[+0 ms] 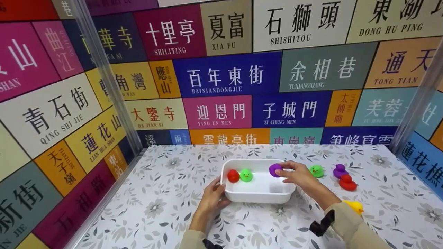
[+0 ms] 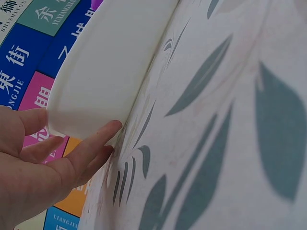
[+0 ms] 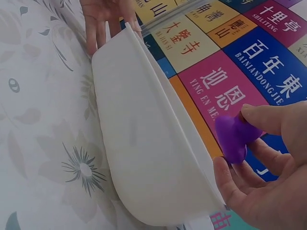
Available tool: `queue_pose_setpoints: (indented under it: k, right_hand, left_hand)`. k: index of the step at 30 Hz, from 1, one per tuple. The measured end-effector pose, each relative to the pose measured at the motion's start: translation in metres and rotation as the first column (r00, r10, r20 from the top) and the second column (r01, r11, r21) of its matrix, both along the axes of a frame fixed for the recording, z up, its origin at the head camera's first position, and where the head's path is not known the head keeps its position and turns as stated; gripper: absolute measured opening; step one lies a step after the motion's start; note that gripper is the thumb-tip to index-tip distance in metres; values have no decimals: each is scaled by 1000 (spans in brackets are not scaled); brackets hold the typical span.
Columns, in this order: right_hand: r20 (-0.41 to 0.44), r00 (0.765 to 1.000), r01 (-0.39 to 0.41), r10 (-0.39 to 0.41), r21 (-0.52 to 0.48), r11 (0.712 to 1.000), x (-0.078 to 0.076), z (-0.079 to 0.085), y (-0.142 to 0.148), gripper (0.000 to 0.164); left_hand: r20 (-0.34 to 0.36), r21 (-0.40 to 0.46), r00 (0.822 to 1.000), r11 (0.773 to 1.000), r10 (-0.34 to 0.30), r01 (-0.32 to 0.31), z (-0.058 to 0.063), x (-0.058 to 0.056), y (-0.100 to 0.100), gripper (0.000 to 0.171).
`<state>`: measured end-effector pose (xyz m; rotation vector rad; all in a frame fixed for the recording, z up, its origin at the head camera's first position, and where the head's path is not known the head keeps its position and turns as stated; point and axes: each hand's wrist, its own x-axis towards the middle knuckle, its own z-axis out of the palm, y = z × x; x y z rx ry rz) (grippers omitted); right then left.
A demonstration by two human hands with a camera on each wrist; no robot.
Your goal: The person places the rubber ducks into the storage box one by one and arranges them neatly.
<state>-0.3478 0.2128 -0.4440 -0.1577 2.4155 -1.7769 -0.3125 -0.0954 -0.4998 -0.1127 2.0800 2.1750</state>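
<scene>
My left hand (image 1: 212,197) rests against the left end of a white plastic container (image 1: 258,197). In the left wrist view, its fairly straight, spread fingers touch the outer wall near the tabletop, and another digit meets the rim. Over the container's right part, my right hand (image 1: 299,178) pinches a purple rubber duck (image 3: 232,136) between thumb and fingers. The duck is held above the rim in the right wrist view. Inside the container, at its left, a red rubber duck (image 1: 233,176) sits beside a green one (image 1: 246,175).
Right of the container lie another green duck (image 1: 316,171), a purple duck (image 1: 340,171) and a red duck (image 1: 347,182) close together. A yellow duck (image 1: 355,206) is partly hidden by the right sleeve. The table (image 1: 155,186) has a leaf-print cover; sign-printed walls stand behind it.
</scene>
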Motion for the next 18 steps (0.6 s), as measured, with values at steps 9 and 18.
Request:
queue_pose_setpoints:
  k: [9,18]
  right_hand:
    - [-11,999,-53,53,-31,998,-17,-3,-14,47]
    - [48,998,-43,45,-43,998,-30,0,-26,50]
  left_hand:
    - [-15,7,1000,1000,-7,7,2,1,-1,55]
    - [-3,39,1000,999,-5,5,2,0,0,53]
